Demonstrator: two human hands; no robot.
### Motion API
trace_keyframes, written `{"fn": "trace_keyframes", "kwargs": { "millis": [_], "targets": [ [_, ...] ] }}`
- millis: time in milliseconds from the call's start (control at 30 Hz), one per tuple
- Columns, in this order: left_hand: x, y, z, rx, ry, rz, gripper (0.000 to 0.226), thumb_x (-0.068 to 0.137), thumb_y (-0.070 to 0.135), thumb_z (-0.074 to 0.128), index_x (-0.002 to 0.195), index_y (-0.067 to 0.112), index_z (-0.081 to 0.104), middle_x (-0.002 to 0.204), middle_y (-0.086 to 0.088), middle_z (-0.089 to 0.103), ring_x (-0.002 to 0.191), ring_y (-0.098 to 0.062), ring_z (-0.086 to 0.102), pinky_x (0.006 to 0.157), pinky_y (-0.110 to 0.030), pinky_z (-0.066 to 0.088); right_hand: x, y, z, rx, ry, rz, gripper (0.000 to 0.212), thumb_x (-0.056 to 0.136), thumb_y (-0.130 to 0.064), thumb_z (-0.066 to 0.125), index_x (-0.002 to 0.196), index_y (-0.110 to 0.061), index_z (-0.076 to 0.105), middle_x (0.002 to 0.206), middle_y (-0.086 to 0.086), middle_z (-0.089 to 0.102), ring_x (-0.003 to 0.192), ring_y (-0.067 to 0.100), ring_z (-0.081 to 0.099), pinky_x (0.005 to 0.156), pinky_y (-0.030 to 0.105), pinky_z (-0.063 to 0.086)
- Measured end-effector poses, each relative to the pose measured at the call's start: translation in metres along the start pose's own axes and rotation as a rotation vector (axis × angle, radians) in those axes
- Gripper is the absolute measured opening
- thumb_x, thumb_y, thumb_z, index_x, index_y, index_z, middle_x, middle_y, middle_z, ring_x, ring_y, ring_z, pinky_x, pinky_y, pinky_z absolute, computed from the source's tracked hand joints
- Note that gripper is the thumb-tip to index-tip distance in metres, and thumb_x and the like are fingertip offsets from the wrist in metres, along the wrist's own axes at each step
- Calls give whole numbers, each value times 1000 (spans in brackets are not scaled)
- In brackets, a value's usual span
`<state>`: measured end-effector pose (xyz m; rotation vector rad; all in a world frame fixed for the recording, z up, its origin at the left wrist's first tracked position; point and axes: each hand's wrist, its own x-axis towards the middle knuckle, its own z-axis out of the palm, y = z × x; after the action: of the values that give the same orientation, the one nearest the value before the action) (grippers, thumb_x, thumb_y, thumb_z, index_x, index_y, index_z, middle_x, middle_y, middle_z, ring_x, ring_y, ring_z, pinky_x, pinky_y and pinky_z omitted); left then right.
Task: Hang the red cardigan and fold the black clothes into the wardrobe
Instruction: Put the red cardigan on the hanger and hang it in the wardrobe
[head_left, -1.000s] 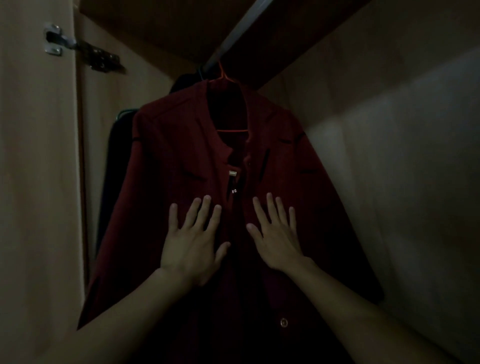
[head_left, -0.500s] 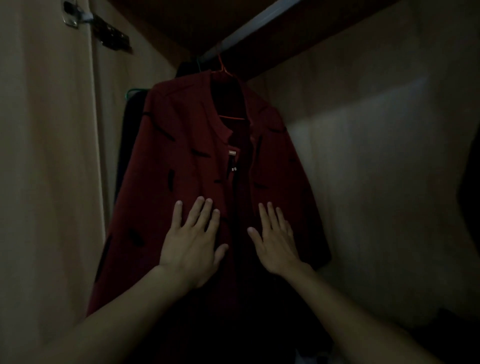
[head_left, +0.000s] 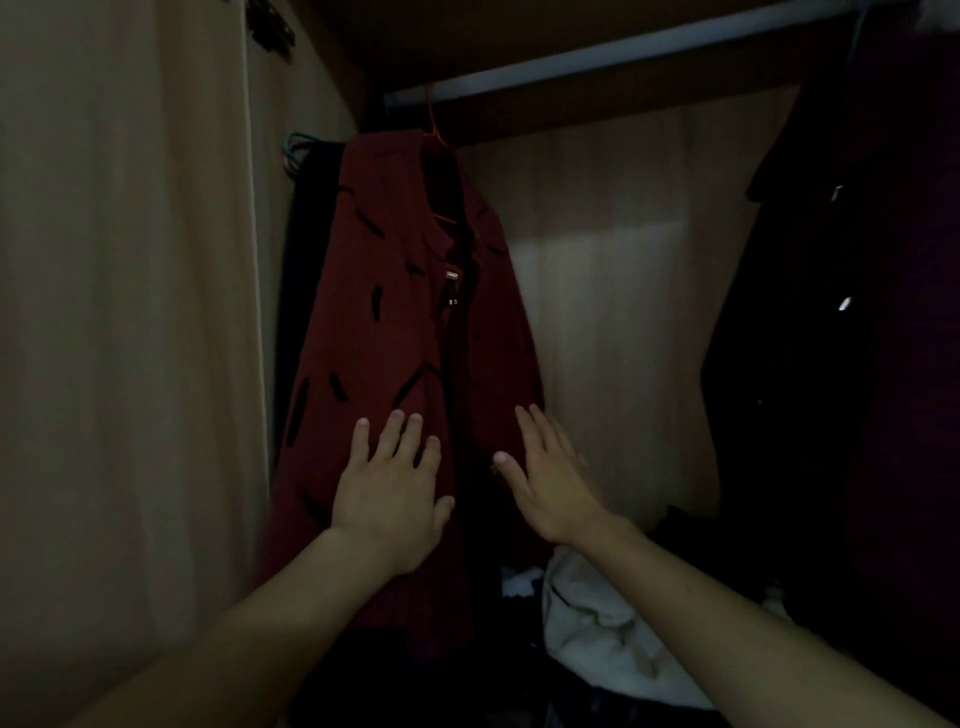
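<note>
The red cardigan (head_left: 400, 332), with black dashes on it, hangs on an orange hanger (head_left: 434, 122) from the metal rail (head_left: 597, 57) at the left end of the wardrobe. My left hand (head_left: 389, 488) lies flat with straight fingers on its left front panel. My right hand (head_left: 550, 478) is flat too, its fingers straight, touching the right front panel near the edge. Neither hand holds anything. A dark garment (head_left: 306, 260) hangs behind the cardigan on a teal hanger (head_left: 296, 148).
The wardrobe's left wall (head_left: 130, 338) is close beside the cardigan. Dark clothes (head_left: 831, 338) hang at the right end of the rail. A white cloth (head_left: 602, 623) lies among dark items on the wardrobe floor below my right arm.
The cardigan has swung left towards the side wall and turned more edge-on. Both hands stay flat on it and have shifted with it. The view has panned right, showing the dark clothes.
</note>
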<state>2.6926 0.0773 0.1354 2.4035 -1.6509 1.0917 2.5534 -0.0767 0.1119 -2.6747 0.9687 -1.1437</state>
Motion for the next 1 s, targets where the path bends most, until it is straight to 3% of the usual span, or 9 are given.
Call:
{"fn": "trace_keyframes", "kwargs": {
  "millis": [300, 533, 767, 900, 1000],
  "targets": [
    [-39, 7, -44, -62, 88, 40, 73, 99, 59, 28, 158, 18, 11, 166, -10, 3, 153, -29, -4, 122, -56, 0, -75, -20, -63, -165, 29, 0, 71, 99, -60, 18, 158, -24, 1, 166, 1, 0, 152, 21, 4, 119, 50, 16],
    [-69, 27, -43, -249, -22, -2, 70, 100, 58, 30, 158, 20, 16, 166, -5, 11, 153, -27, 1, 123, -49, 5, -108, -9, -63, -237, 24, 13, 85, 86, -70, -4, 156, -23, 10, 163, 4, 19, 148, 24, 20, 116, 47, 25],
    [-107, 15, -58, -392, -16, -10, 70, 99, 58, 37, 156, 20, 24, 164, -6, 20, 151, -28, 11, 122, -48, 14, -165, -39, -91, -285, 22, 17, 67, 100, -59, 19, 156, -21, 15, 162, 5, 21, 147, 26, 20, 114, 46, 24],
    [-122, 28, -74, -525, -32, 21, 69, 99, 57, 36, 155, 19, 25, 163, -8, 22, 150, -28, 14, 121, -48, 18, -199, -51, -119, -356, 23, 47, 76, 95, -66, 10, 155, -20, 21, 161, 7, 23, 148, 27, 19, 116, 48, 24],
    [-149, 44, -76, -490, -4, 91, 68, 99, 58, 34, 155, 18, 25, 162, -8, 24, 149, -29, 16, 119, -47, 21, -229, -61, -134, -410, 28, 57, 80, 91, -67, 7, 153, -21, 28, 160, 7, 26, 148, 25, 22, 117, 45, 23]
  ]
}}
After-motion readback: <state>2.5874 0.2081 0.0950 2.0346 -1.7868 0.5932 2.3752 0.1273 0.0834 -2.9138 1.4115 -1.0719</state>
